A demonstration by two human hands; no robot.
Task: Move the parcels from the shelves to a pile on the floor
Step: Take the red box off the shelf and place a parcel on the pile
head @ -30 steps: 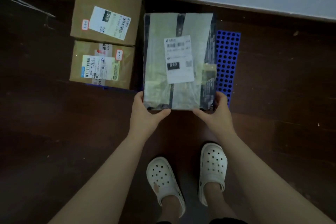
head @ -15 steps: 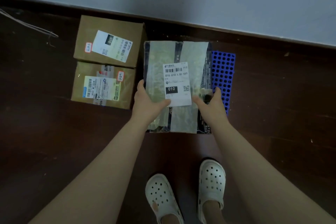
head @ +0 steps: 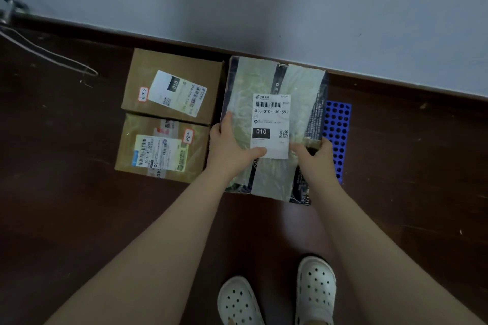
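A large dark parcel (head: 272, 82), wrapped in pale tape and bearing a white label marked 010, lies against the wall on a blue perforated mat (head: 338, 124). My left hand (head: 232, 145) grips its left side, thumb across the top onto the label. On the opposite side my right hand (head: 314, 153) holds the edge with its thumb on top. Two brown cardboard parcels stand just left of it: the far one (head: 171, 87) and the near one (head: 161, 148), both labelled.
A pale wall (head: 264, 8) with a dark skirting runs along the back. A thin cable (head: 47, 53) trails over the dark wooden floor (head: 66, 206) at the far left. My feet in white clogs (head: 314, 290) stand just behind the parcel.
The large parcel has gone down onto the mat beside the brown boxes. Both hands slid from its near edge to the middle of its sides.
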